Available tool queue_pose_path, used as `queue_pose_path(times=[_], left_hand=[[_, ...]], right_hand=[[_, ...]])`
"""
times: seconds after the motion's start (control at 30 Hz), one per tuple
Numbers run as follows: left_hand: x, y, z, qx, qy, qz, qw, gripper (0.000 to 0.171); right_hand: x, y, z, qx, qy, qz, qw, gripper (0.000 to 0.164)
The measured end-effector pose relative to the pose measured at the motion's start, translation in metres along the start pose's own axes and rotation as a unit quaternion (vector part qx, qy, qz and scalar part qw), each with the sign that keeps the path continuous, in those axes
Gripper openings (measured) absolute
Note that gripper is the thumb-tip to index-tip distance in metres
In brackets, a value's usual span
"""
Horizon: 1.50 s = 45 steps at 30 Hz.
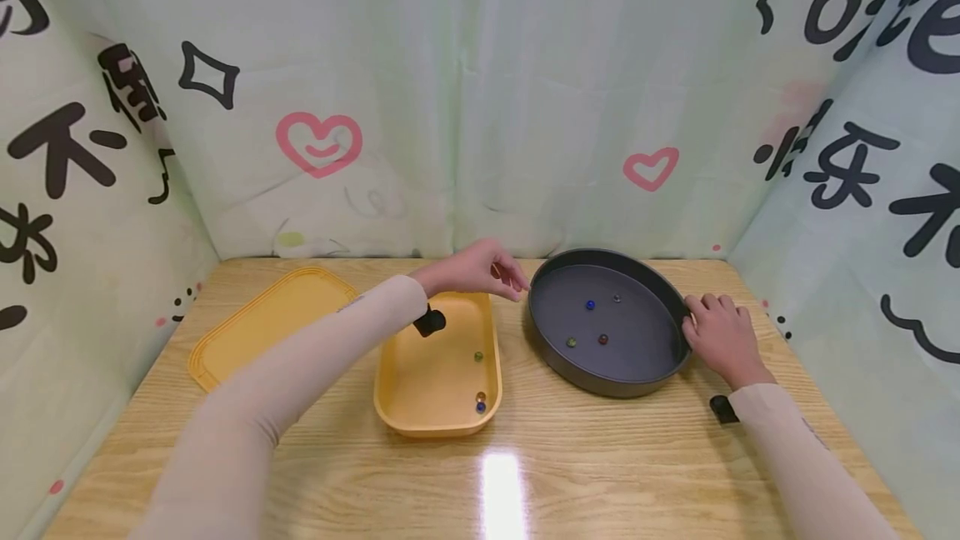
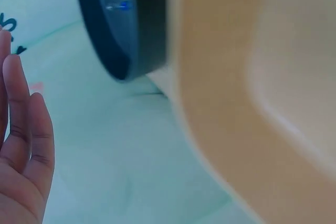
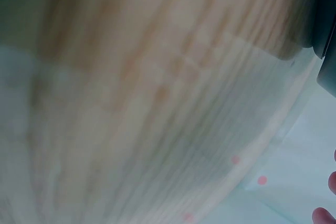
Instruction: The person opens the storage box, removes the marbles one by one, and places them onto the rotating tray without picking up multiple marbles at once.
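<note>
My left hand (image 1: 483, 267) reaches over the far end of a yellow tray (image 1: 381, 390), its fingertips right beside the rim of a round dark pan (image 1: 577, 373). In the left wrist view, several of its fingers (image 2: 42, 135) extend loosely; I cannot tell whether a small thing sits between thumb and forefinger. My right hand (image 1: 722, 340) grips the pan's right rim. Inside the pan lie a blue marble (image 1: 590, 305), a clear marble (image 1: 617, 298), a green marble (image 1: 572, 342) and a reddish-brown marble (image 1: 603, 339). The tray holds a green marble (image 1: 478, 356), an amber marble (image 1: 481, 397) and a blue marble (image 1: 481, 408).
A yellow lid-like tray (image 1: 281, 315) lies flat at the left, partly behind my left sleeve (image 1: 300, 382). Everything stands on a wooden table (image 1: 375, 490). Printed cloth curtains (image 1: 450, 148) enclose its back and sides.
</note>
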State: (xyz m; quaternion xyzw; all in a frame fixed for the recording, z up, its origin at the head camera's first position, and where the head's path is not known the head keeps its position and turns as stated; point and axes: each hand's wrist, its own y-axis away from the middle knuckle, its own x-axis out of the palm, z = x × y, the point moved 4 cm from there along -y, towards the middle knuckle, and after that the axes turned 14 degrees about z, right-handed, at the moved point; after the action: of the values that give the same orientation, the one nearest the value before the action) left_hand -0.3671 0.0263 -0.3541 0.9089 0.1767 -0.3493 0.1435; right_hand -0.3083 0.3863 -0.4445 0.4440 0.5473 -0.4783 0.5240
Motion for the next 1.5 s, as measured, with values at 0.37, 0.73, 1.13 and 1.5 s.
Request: queue_pose_path(times=[0.37,0.73,1.13,1.5], left_hand=[[0.025,0.033,0.035,-0.043,0.038,0.024,0.9981,0.023],[0.044,0.032,0.059,-0.046,0.025,0.049,0.9974,0.02],[0.061,0.026,0.067,-0.067,0.023,0.09,0.9934,0.016],[0.069,0.018,0.075,-0.086,0.024,0.106,0.9903,0.014]], right_hand=[[0.0,-0.001,-0.001,0.005,-0.003,0.008,1.0,0.023],[0.0,-0.002,-0.001,0.0,-0.007,0.004,1.0,0.025],[0.0,-0.001,-0.001,0.001,-0.005,0.008,1.0,0.024],[-0.001,-0.001,0.0,-0.004,-0.009,0.01,1.0,0.024]])
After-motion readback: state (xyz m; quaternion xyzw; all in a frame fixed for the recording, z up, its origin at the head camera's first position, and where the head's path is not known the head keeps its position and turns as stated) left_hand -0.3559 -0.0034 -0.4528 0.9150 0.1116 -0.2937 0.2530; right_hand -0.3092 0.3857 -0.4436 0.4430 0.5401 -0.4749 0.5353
